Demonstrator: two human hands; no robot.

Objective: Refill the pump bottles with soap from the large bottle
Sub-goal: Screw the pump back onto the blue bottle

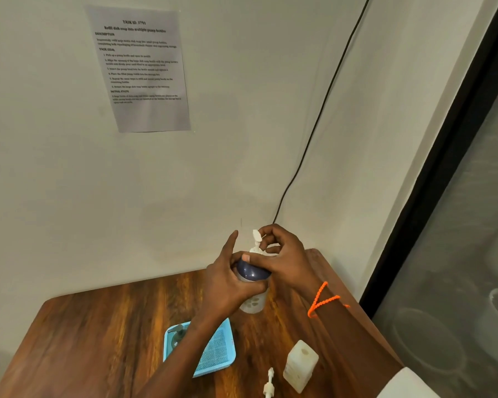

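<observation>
**Hands on a pump bottle at the corner of a wooden table**

The pale wall (213, 168) fills most of the view. A printed sheet (140, 68) is fixed to it at upper left, and a black cable (322, 107) runs down it to the corner behind the table. A dark-framed glass panel (457, 225) closes the right side. Below lies the wooden table (98, 334), seen from above.

On the table a light blue mesh tray (216, 351) sits near the middle, partly crossed by the left forearm; a dark pump bottle (178, 336) lies in its left end. To the right of the tray stands a square translucent bottle (300, 366) with an open mouth and no pump. Just beside it, toward the tray, a loose white pump head (269, 382) lies on the wood.

At the far end of the table stands a white pump bottle (253, 300) with a dark blue shoulder. The left hand (227, 285) wraps round its body, fingers curled, with the index finger pointing up and free. The right hand (285, 257) reaches from the right: its thumb rests on the blue shoulder and its curled fingers close round the white pump top (256, 239). An orange cord (324, 300) circles the right wrist.
</observation>
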